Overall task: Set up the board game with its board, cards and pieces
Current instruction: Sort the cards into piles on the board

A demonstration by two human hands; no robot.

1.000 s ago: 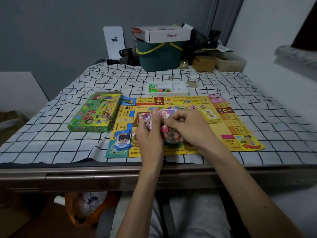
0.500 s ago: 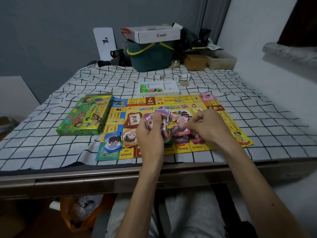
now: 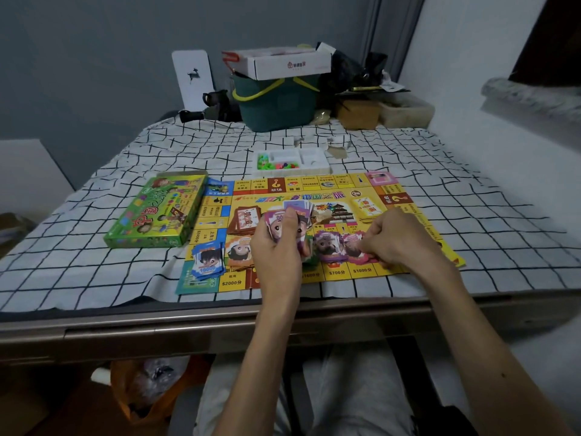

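Observation:
The yellow game board (image 3: pixel 405 215) lies flat on the checked cloth. My left hand (image 3: pixel 276 250) grips a fanned stack of play-money notes (image 3: pixel 298 215) above the board's middle. My right hand (image 3: pixel 396 237) pinches a pink note (image 3: pixel 353 247) down on the board, beside a purple pile (image 3: pixel 327 243). A blue pile (image 3: pixel 207 259) and an orange pile (image 3: pixel 239 251) lie at the left. Brown cards (image 3: pixel 246 218) and yellow cards (image 3: pixel 367 209) sit on the board. A white tray of coloured pieces (image 3: pixel 314 158) stands behind it.
The green game box (image 3: pixel 157 212) lies left of the board. A green basket (image 3: pixel 276 102) with a white carton on top, a brown box and a plastic tub stand at the back. The table's metal front edge (image 3: pixel 157 325) runs below the cloth.
My right hand has moved away from the stack to the right and down, setting a pink note on the board. The left hand keeps the fanned notes.

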